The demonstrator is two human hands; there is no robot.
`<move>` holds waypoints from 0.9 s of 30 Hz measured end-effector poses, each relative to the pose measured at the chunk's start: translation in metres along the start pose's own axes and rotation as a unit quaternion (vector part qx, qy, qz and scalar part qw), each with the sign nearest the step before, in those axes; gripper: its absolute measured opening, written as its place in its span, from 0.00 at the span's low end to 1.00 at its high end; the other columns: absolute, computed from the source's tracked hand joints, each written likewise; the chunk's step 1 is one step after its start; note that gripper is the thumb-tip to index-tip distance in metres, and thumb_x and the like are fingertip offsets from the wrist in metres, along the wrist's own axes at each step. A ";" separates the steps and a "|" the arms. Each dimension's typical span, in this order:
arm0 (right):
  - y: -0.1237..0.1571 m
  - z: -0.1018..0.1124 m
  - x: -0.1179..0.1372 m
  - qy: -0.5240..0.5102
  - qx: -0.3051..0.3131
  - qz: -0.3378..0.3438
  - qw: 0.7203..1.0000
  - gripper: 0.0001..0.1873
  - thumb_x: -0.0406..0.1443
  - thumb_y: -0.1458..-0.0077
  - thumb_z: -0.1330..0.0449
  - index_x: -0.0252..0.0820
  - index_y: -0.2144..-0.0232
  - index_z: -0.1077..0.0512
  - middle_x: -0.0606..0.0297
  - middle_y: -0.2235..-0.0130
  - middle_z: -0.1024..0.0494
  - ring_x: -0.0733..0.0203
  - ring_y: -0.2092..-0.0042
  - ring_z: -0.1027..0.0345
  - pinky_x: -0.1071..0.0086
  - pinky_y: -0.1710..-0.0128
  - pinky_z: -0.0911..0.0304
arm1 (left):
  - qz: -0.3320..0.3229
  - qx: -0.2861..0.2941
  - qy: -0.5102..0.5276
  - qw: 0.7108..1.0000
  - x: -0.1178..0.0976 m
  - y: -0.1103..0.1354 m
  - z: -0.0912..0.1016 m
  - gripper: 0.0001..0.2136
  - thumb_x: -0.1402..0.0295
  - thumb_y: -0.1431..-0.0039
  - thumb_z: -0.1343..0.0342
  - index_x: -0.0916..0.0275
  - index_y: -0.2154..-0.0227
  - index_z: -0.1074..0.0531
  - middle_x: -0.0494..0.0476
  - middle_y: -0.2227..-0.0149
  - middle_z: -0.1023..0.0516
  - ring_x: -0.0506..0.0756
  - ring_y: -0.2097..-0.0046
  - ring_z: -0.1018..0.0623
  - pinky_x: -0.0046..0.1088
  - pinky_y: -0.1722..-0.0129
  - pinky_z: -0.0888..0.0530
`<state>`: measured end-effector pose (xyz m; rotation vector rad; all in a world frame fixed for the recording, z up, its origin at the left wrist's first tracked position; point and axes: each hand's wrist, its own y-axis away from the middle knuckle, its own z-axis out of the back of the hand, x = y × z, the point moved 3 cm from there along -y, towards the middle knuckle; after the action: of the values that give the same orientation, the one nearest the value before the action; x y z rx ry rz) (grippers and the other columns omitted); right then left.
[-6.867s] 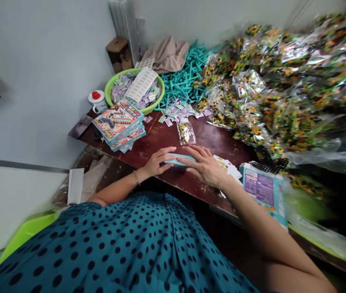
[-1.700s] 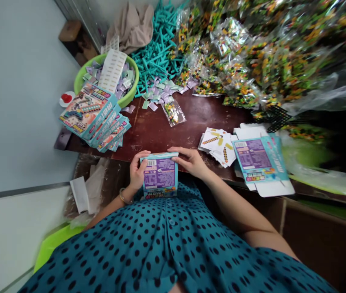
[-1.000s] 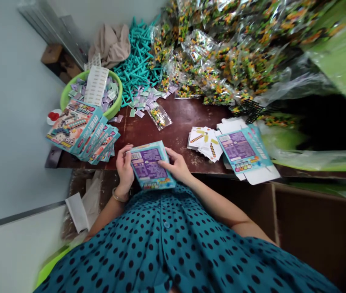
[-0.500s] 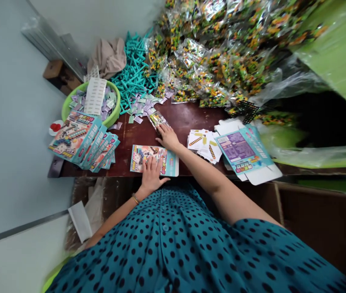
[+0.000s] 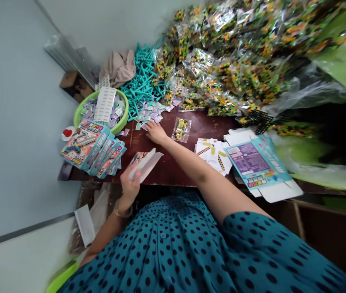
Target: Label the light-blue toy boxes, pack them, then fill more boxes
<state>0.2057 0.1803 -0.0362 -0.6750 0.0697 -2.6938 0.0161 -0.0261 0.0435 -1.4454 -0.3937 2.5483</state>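
Note:
My left hand [image 5: 130,183] is wrapped around a flat cardboard toy box [image 5: 145,165], tilted up off the table with its white end flaps apart and facing right. Farther forward, my right hand [image 5: 156,132] reaches to the near edge of the small purple and green packets [image 5: 148,112], its fingers spread and lowered to the table. Whether a packet is under the fingertips is hard to see. To the right of that hand lies a clear bag of colourful bricks [image 5: 181,129], with nothing touching it.
Finished-looking boxes [image 5: 84,144] lean at left by a green basket [image 5: 124,116]. Teal sticks [image 5: 144,77] and bagged bricks [image 5: 221,77] pile up behind. Instruction sheets [image 5: 212,156] and flattened boxes [image 5: 252,162] lie at right on the dark table [image 5: 173,175].
My left hand has lifted the box from the table and tilted it, showing its end flaps. My right hand has left the brick bag and moved left to the packets.

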 end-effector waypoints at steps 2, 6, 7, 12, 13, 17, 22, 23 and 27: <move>-0.012 -0.014 0.018 0.004 0.037 0.020 0.999 0.37 0.40 0.31 0.44 0.23 0.29 0.45 0.39 0.27 0.44 0.36 0.25 0.56 0.40 0.26 0.62 | 0.056 -0.094 0.003 0.994 0.003 -0.007 0.024 0.13 0.56 0.33 0.42 0.59 0.61 0.18 0.58 0.63 0.15 0.61 0.60 0.16 0.39 0.52 0.19; 0.058 -0.041 0.044 0.025 0.036 0.048 0.998 0.43 0.47 0.31 0.44 0.18 0.29 0.46 0.33 0.28 0.43 0.33 0.26 0.53 0.40 0.24 0.66 | 0.077 -0.175 -0.010 0.981 0.004 -0.011 0.044 0.17 0.51 0.35 0.41 0.61 0.63 0.19 0.59 0.64 0.16 0.61 0.56 0.17 0.38 0.50 0.21; 0.093 -0.046 0.045 0.023 0.034 0.064 0.997 0.44 0.50 0.32 0.43 0.18 0.29 0.44 0.33 0.29 0.42 0.33 0.26 0.52 0.40 0.24 0.65 | 0.072 -0.177 -0.015 0.981 0.003 -0.011 0.045 0.17 0.51 0.35 0.40 0.62 0.63 0.19 0.59 0.65 0.16 0.61 0.56 0.17 0.38 0.51 0.21; 0.282 -0.036 0.018 -0.021 0.011 0.095 0.995 0.41 0.48 0.34 0.40 0.30 0.28 0.42 0.41 0.29 0.38 0.37 0.25 0.50 0.40 0.28 0.48 | 0.009 -0.068 -0.024 0.997 -0.009 -0.016 0.029 0.16 0.55 0.33 0.42 0.63 0.61 0.19 0.58 0.66 0.17 0.56 0.62 0.18 0.31 0.57 0.21; 0.309 -0.027 0.012 -0.040 -0.016 0.091 0.995 0.32 0.42 0.31 0.42 0.36 0.30 0.37 0.45 0.32 0.31 0.41 0.28 0.42 0.43 0.31 0.41 | -0.003 -0.031 -0.019 0.999 -0.012 -0.017 0.022 0.16 0.55 0.32 0.43 0.63 0.60 0.19 0.58 0.64 0.16 0.56 0.62 0.18 0.30 0.57 0.21; 0.341 0.023 0.013 -0.174 -0.178 0.031 0.968 0.17 0.32 0.29 0.47 0.48 0.46 0.21 0.58 0.52 0.16 0.57 0.50 0.21 0.61 0.50 0.25 | -0.039 0.047 0.002 0.998 -0.027 -0.015 -0.004 0.16 0.56 0.30 0.46 0.62 0.56 0.19 0.60 0.58 0.15 0.57 0.57 0.17 0.32 0.53 0.21; 0.258 0.077 0.071 -0.193 -0.269 0.080 0.940 0.15 0.35 0.30 0.43 0.50 0.45 0.22 0.59 0.48 0.17 0.57 0.47 0.23 0.60 0.45 0.28 | -0.059 0.082 0.009 0.995 -0.038 -0.007 -0.023 0.17 0.56 0.28 0.48 0.62 0.53 0.19 0.62 0.54 0.15 0.59 0.51 0.17 0.36 0.46 0.23; 0.242 0.081 0.074 -0.171 -0.246 0.108 0.948 0.15 0.38 0.30 0.42 0.49 0.45 0.22 0.59 0.48 0.17 0.56 0.45 0.24 0.58 0.43 0.30 | -0.060 0.079 0.010 0.995 -0.037 -0.006 -0.023 0.17 0.56 0.28 0.48 0.62 0.53 0.19 0.62 0.54 0.15 0.59 0.51 0.17 0.36 0.46 0.23; 0.224 0.084 0.021 -0.016 -0.212 -0.084 0.974 0.25 0.44 0.35 0.36 0.37 0.41 0.26 0.46 0.40 0.24 0.42 0.38 0.32 0.45 0.37 0.38 | -0.006 0.025 0.010 1.000 -0.022 -0.009 -0.011 0.21 0.52 0.28 0.49 0.64 0.55 0.20 0.60 0.59 0.15 0.57 0.57 0.18 0.31 0.54 0.23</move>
<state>0.3021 -0.0326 0.0171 -0.8798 0.6199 -2.8540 0.0369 -0.0228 0.0591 -1.4461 -0.3330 2.5141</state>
